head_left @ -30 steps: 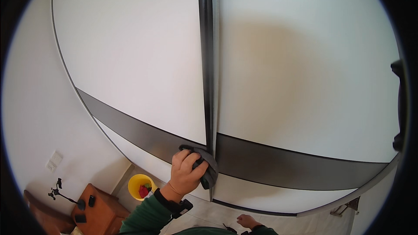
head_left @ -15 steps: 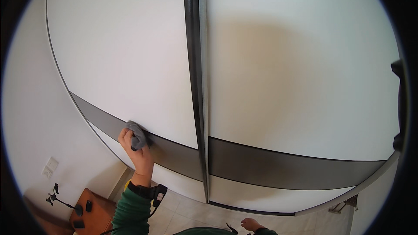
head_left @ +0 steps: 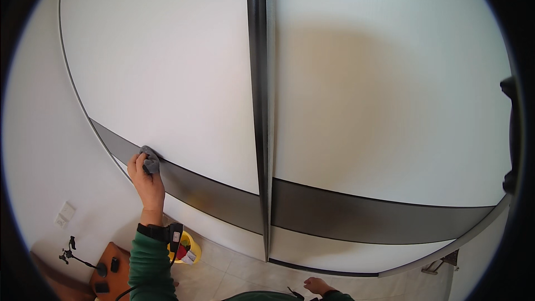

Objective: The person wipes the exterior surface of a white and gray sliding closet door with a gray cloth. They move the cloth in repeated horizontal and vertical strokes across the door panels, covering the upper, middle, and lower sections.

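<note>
My left hand [head_left: 148, 181] is closed on a grey cloth [head_left: 149, 159], pressed against the dark grey band [head_left: 212, 196] that crosses the white left wardrobe door [head_left: 161, 67]. The cloth lies at the band's upper edge, toward the door's left end. A black strap with a small box [head_left: 174, 233] sits on my left wrist, below a green sleeve. Low in the view, my right hand [head_left: 317, 285] hangs away from the doors, small, with its fingers curled and nothing visible in them.
A dark vertical profile [head_left: 257, 78] separates the left door from the right one [head_left: 384, 89]. On the tiled floor stands a yellow bucket [head_left: 193, 247] with cloths inside. An orange-brown table [head_left: 118, 256] holds a small stand and dark objects, below a wall socket [head_left: 61, 221].
My left hand has slid the cloth leftward along the grey band. The yellow bucket behind my forearm has come into view. My right hand has shifted slightly left.
</note>
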Action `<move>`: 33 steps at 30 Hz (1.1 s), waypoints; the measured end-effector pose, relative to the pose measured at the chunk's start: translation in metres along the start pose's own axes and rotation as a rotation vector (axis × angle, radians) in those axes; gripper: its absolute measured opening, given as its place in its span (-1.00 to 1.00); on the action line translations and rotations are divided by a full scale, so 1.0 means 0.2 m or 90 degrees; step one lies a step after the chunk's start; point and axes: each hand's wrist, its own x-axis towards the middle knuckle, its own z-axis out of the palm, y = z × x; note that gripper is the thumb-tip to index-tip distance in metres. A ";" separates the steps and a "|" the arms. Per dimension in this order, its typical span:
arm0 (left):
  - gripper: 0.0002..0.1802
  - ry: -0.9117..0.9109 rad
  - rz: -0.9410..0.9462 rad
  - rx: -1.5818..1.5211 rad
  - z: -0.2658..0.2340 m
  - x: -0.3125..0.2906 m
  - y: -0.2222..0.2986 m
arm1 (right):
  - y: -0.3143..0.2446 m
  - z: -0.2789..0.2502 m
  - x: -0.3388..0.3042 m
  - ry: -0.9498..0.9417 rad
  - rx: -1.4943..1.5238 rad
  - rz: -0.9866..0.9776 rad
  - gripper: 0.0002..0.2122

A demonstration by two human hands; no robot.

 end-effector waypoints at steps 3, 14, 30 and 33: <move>-0.63 0.033 0.090 -0.063 0.04 -0.09 0.03 | 0.01 -0.03 -0.05 0.014 0.004 0.019 -0.61; -0.53 -0.083 0.450 -0.172 -0.01 -0.36 0.59 | -0.92 -0.46 0.04 0.176 0.194 -0.140 -0.67; -0.53 0.042 0.014 -0.117 0.17 -0.24 -0.13 | -1.37 -0.55 0.02 0.046 0.036 -0.223 -0.68; -0.51 -0.058 0.201 -0.155 0.10 -0.44 0.11 | -1.37 -0.44 0.10 -0.065 -0.036 -0.215 -0.65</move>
